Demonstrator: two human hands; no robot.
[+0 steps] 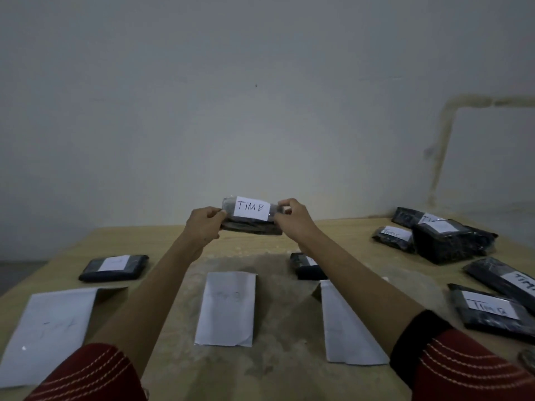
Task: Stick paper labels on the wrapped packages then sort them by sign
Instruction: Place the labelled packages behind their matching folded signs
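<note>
My left hand (202, 224) and right hand (292, 217) hide both ends of the wrapped package (251, 227) I hold, my right forearm (347, 273) covers half of a small black package (305, 269), the view's right edge cuts a label (521, 280) after "TIM", and the writing on the middle paper sheet (225, 308) is too faint to read.

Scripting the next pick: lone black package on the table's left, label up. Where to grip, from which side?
Likely from above, pinching one bare dark end. The left package lies flat, long axis left-right, its label centred on top, so the ends spare the paper. The left hand and right hand hold the raised package by its ends likewise.
</note>
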